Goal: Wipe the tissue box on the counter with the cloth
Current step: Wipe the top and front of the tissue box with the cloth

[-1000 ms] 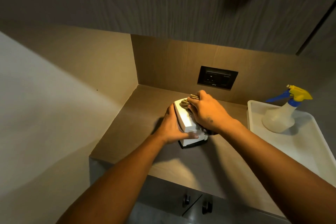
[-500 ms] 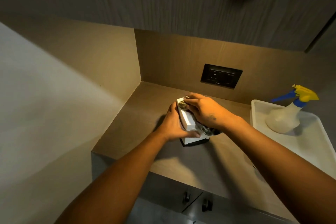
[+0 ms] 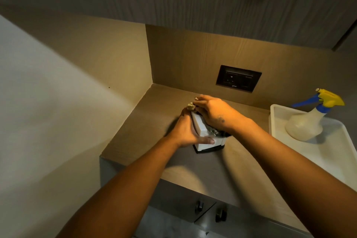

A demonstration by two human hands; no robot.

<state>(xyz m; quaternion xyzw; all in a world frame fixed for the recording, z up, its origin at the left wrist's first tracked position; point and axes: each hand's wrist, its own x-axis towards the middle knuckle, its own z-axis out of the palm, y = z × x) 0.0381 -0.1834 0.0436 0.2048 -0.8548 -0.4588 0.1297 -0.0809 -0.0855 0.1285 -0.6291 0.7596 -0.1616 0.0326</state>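
Note:
A white tissue box (image 3: 202,131) with a dark base stands on the brown counter (image 3: 154,121). My left hand (image 3: 185,131) grips its left side, thumb across the near face. My right hand (image 3: 214,114) lies over the box's top and presses a crumpled cloth (image 3: 191,106) against it. Only a yellowish corner of the cloth shows past the fingertips at the far end, and a grey bit (image 3: 213,131) shows under the wrist. Most of the box's top is hidden by the right hand.
A white tray (image 3: 328,152) sits on the counter to the right, holding a spray bottle (image 3: 307,121) with a blue and yellow trigger. A black wall socket (image 3: 238,78) is on the back panel. Walls close the counter's left and back. Cabinet knobs (image 3: 209,210) show below the front edge.
My right hand with the cloth has slid toward the far left end of the box's top. My left hand keeps the same hold on the box.

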